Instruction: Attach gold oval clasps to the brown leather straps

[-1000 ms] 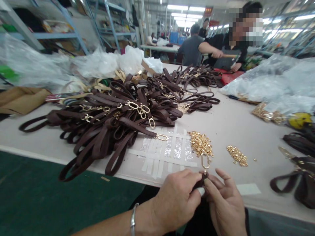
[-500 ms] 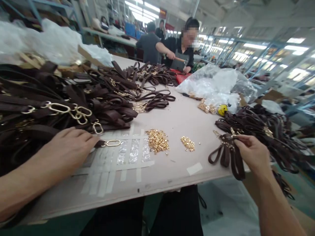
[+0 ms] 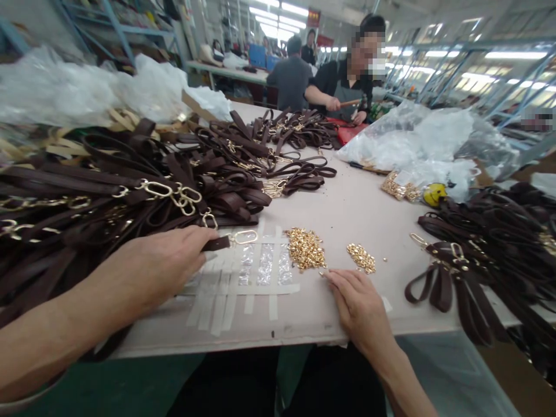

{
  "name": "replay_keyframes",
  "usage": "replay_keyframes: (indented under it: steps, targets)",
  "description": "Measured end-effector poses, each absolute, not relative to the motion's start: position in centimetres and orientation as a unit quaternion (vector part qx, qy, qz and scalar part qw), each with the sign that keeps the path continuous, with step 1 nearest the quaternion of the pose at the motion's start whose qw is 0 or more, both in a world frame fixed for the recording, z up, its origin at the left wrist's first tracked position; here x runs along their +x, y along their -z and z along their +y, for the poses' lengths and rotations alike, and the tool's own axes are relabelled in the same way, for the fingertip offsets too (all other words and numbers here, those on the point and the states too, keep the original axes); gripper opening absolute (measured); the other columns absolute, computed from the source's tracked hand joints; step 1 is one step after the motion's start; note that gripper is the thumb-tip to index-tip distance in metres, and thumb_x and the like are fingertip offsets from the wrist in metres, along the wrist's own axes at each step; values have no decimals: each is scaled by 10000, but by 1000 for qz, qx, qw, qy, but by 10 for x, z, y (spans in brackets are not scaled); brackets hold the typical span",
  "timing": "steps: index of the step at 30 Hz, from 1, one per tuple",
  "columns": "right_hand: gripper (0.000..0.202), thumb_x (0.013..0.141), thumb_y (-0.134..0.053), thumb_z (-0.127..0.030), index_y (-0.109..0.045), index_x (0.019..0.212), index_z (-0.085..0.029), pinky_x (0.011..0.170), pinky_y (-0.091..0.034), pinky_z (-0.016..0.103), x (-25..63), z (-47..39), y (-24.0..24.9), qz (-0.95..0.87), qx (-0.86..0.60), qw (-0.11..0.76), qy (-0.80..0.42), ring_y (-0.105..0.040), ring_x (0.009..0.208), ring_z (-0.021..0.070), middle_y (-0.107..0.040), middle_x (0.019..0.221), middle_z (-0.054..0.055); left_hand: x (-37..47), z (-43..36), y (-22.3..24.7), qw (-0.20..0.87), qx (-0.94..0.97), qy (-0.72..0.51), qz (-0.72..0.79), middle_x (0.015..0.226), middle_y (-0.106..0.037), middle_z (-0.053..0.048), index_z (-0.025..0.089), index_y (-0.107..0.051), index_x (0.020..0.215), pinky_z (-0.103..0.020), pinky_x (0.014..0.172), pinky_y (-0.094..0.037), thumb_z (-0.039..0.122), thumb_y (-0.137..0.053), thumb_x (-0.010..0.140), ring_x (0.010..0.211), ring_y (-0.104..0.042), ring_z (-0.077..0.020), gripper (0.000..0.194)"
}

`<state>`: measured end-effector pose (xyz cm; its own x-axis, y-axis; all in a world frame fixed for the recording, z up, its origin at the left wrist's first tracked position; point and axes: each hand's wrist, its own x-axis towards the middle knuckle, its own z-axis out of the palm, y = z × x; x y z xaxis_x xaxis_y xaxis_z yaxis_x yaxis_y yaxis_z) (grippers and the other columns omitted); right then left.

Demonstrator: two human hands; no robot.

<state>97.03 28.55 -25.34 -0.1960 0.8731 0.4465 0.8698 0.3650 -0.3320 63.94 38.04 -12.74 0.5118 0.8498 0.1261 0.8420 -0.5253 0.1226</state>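
Note:
My left hand [image 3: 169, 263] is closed on the end of a dark brown strap [image 3: 217, 243], whose gold oval clasp [image 3: 246, 236] points right over the taped part of the table. My right hand [image 3: 354, 292] has its fingertips together at a small gold piece [image 3: 322, 273], just below a heap of gold rivets [image 3: 305, 249]. A smaller group of gold pieces [image 3: 361, 258] lies above that hand. Clear packets [image 3: 266, 266] are taped down between the strap and the heap. Several short looped straps [image 3: 441, 284] with gold clasps rest at the right.
Brown straps [image 3: 130, 174] are piled at the left, and more [image 3: 495, 231] at the right. Plastic bags [image 3: 417, 139] and a yellow round object [image 3: 435, 194] lie at the back right. Across the table a person [image 3: 347, 87] holds a hammer. The table's front edge [image 3: 243, 344] is near.
My right hand has let go of the short straps at the right and moved left to the gold rivets. The view has shifted left. My left hand remains at the strap end.

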Motion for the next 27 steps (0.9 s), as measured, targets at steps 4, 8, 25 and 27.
replay_keyframes:
  steps: [4,8,25,27]
  targets:
    - [181,956,-536,-180,-660,1087,-195,888,-472,401,967,301,257,-774,-576,262,6,-580,938,232,-696,1003,67,660,358,124,190,835,-106,506,1089,-717,-62,202,-662,1098,-387,890,-481,251,-505,885,1014,-655,-272,270]
    - [138,967,-531,-254,-656,931,-208,806,-463,389,970,308,259,-779,-574,252,-2,-563,854,232,-661,886,60,675,341,140,459,689,-209,520,1034,-738,6,228,-683,1059,-283,848,-478,138,-546,809,964,-658,-185,299]
    - [178,871,-665,-391,-705,905,-221,655,-540,259,912,264,219,-521,-551,478,-444,-657,704,149,-694,742,-1,727,292,180,665,484,-345,452,958,-750,2,193,-689,1052,-239,793,-476,105,-582,843,920,-666,-137,251]
    - [170,842,-699,-375,-725,900,-218,674,-554,266,900,260,219,-480,-526,496,-497,-662,707,151,-706,749,4,730,290,179,680,481,-352,426,1001,-757,4,202,-696,1071,-261,877,-493,117,-582,855,976,-678,-149,259]
